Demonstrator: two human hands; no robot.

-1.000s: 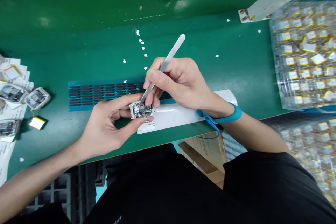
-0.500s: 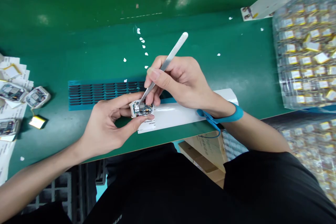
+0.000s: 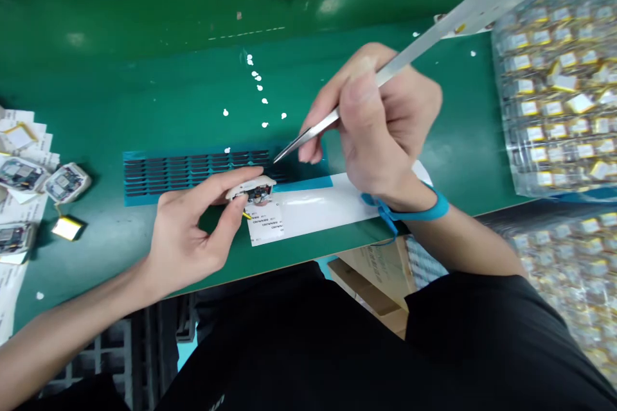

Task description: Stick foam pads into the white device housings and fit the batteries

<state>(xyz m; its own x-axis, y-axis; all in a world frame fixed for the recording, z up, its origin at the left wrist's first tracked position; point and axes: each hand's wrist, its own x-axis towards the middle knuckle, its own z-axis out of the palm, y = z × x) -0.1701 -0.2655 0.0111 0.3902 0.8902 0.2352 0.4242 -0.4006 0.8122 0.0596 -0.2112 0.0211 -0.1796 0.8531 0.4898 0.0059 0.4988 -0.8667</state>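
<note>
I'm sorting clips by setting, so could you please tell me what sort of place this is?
Probably an electronics assembly workshop: tweezers in the right hand, an opened device showing its circuitry in the left hand, and a clear tray of what look like batteries.

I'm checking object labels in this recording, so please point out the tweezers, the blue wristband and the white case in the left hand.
Tweezers (image 3: 396, 65): head view, on the flat handle.
Blue wristband (image 3: 422, 212): head view, on the strap.
White case (image 3: 252, 185): head view, on the shell.
</note>
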